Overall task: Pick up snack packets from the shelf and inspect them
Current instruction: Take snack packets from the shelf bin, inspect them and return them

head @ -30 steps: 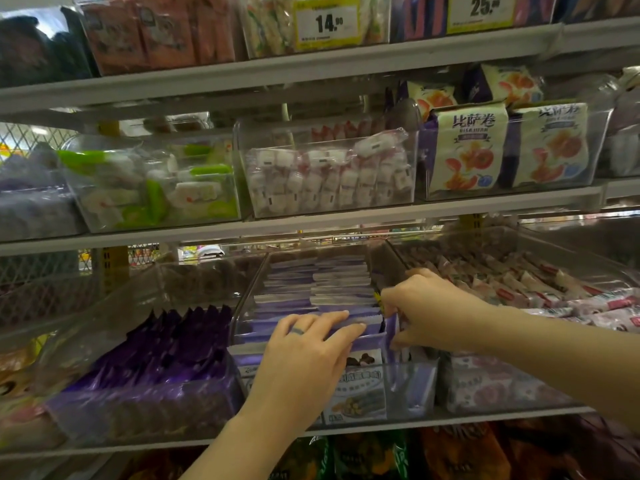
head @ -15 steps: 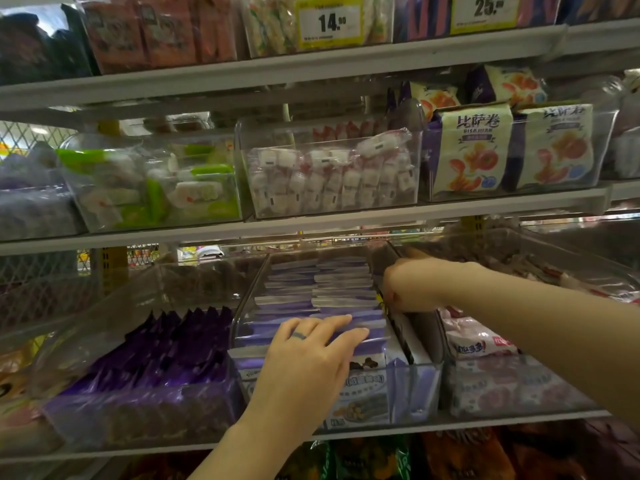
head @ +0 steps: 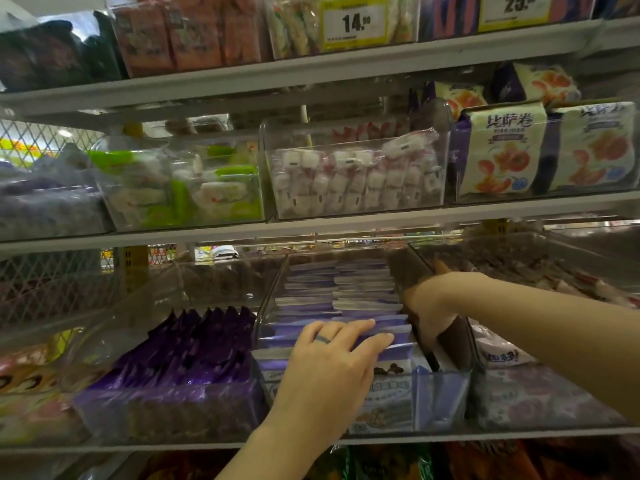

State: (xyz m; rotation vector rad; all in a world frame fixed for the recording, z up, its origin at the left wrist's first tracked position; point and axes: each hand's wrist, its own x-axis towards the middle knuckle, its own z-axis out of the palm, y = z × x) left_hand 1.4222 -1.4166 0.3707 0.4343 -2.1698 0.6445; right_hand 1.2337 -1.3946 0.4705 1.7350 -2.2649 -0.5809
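A clear bin point(head: 436, 400) on the lower shelf holds rows of upright purple-and-white snack packets point(head: 346, 289). My left hand point(head: 329, 368), a ring on one finger, lies on the tops of the front packets with its fingers straight. From the right, my right hand point(head: 433, 303) reaches into the same bin along its right wall. Its fingers dip between the packets and the wall and are hidden. Neither hand has lifted a packet.
Dark purple packets point(head: 194, 348) fill the bin to the left, and pale packets point(head: 502, 358) fill the one to the right. On the shelf above stand bins of white-and-pink sweets point(head: 353, 181), green-and-white snacks point(head: 180, 188) and cream packets point(head: 498, 150). A price tag point(head: 353, 24) hangs higher up.
My right hand has moved from the bin's front right corner further back along its right wall. My left hand has stayed on the front packets.
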